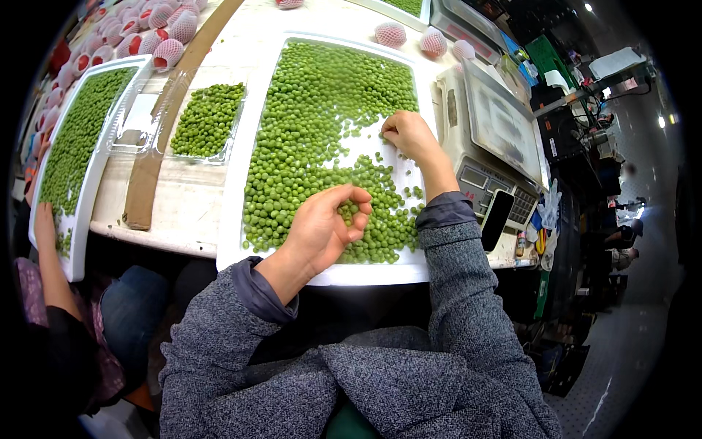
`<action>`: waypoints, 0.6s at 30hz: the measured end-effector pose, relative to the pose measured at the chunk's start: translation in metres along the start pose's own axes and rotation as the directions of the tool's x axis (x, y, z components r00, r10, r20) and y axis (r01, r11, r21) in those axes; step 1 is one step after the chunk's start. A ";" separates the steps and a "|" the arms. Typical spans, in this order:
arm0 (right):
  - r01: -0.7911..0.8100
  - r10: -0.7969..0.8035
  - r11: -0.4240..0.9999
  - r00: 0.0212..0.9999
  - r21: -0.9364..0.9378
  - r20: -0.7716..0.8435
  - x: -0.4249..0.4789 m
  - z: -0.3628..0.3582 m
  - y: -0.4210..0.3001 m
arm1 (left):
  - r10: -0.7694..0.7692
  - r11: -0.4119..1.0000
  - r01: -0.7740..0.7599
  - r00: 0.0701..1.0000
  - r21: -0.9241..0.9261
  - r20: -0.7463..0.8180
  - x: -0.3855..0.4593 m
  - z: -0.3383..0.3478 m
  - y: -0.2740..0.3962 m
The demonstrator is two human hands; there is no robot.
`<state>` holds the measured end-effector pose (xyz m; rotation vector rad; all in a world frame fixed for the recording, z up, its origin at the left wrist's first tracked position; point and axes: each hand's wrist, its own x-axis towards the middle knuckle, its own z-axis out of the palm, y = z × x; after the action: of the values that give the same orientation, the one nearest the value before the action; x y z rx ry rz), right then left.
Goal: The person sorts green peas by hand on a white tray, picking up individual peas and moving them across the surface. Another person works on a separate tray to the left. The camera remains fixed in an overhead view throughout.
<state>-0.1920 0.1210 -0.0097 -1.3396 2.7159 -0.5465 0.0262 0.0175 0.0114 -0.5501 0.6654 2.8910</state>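
A white foam tray (329, 274) full of loose green peas (296, 137) lies before me. Over its near part, my left hand (323, 228) is cupped around several peas, palm partly turned up. My right hand (408, 134) is over the tray's right side, its thumb and fingertips pinched together by a bare white patch; whether a pea is between them cannot be told. Left of the tray stands a clear plastic clamshell box (241, 123) with its lid folded back and peas in one half.
A digital scale (488, 181) with a phone (498, 219) leaning on it stands at right. Fruits in foam nets (170, 52) lie at the upper left. A cardboard strip (143, 192) crosses the table. At far left, a co-worker's hand (45, 219) touches another pea tray (90, 203).
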 end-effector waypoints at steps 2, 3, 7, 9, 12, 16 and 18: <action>0.001 -0.001 1.000 1.000 -0.013 -0.002 0.000 0.001 0.003 | -0.001 1.000 0.001 1.000 0.003 0.004 0.001 0.000 0.000; -0.047 0.047 0.999 0.999 -0.016 0.006 -0.001 0.001 0.000 | 0.001 1.000 -0.001 1.000 0.002 0.003 0.001 0.000 0.001; -0.172 0.173 0.985 0.985 -0.022 0.012 -0.003 -0.001 -0.008 | 0.008 1.000 -0.008 1.000 0.004 -0.007 0.000 0.000 0.004; -0.189 0.189 0.982 0.981 -0.013 0.028 -0.004 -0.002 -0.008 | 0.011 1.000 -0.011 1.000 0.004 -0.009 -0.001 0.000 0.004; -0.192 0.191 0.981 0.979 0.004 0.070 -0.003 -0.003 -0.006 | 0.014 1.000 -0.014 1.000 0.008 -0.006 0.000 0.000 0.004; -0.219 0.215 0.975 0.972 0.044 0.091 -0.001 -0.004 -0.005 | 0.021 1.000 -0.021 1.000 0.022 -0.001 0.000 -0.001 0.004; -0.228 0.223 0.972 0.970 0.047 0.097 0.000 -0.004 -0.005 | 0.021 1.000 -0.020 1.000 0.023 -0.005 0.001 -0.001 0.003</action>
<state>-0.1892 0.1190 -0.0044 -0.9975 2.7060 -0.5249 0.0254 0.0144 0.0110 -0.5508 0.7079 2.8981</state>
